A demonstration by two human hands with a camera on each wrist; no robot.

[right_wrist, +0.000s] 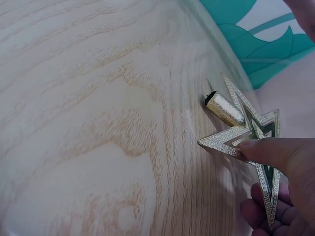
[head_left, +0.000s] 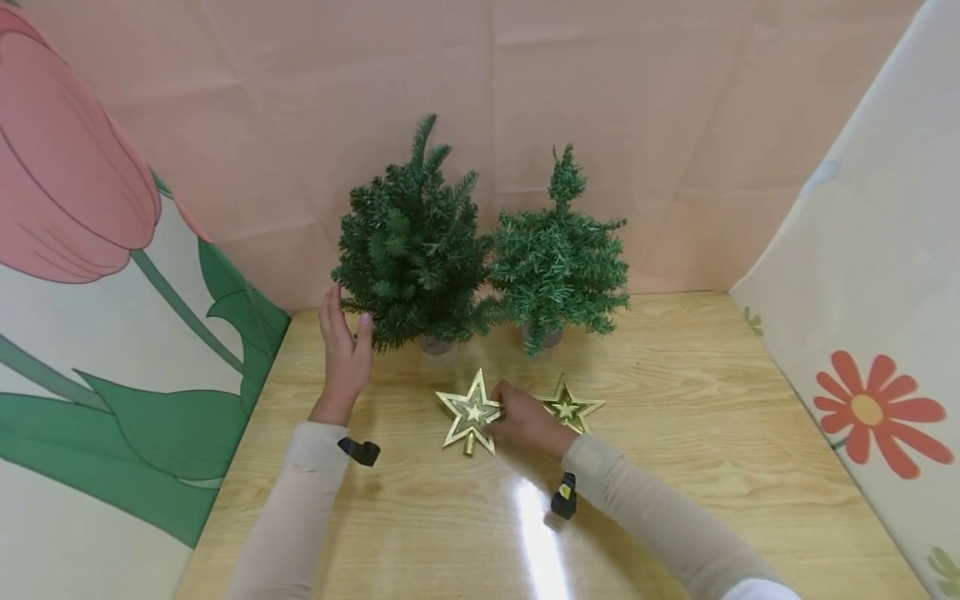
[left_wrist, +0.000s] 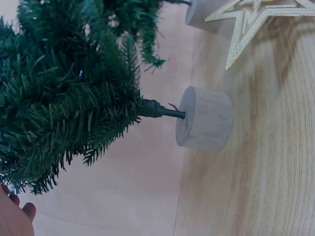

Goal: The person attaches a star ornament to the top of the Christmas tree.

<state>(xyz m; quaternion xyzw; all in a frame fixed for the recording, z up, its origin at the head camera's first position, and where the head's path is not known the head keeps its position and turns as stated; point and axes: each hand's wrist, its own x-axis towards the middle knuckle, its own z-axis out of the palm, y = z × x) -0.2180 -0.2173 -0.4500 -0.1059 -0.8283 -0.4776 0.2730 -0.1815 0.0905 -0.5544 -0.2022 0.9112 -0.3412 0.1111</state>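
Observation:
My right hand pinches a gold star tree topper by its right side, just over the table. In the right wrist view the thumb lies across the face of the star, fingers behind it, and its hollow tube points away from the hand. My left hand is raised with fingers extended beside the lower left branches of the fuller Christmas tree. Only the fingertips of that hand show in the left wrist view, at the lower left, near the needles. Partly behind my right hand lies a second gold star.
A smaller Christmas tree stands right of the fuller one, branches meeting. The fuller tree's round pale base sits on the wooden table. A pink cloth hangs behind, with flower-printed cloths at the sides.

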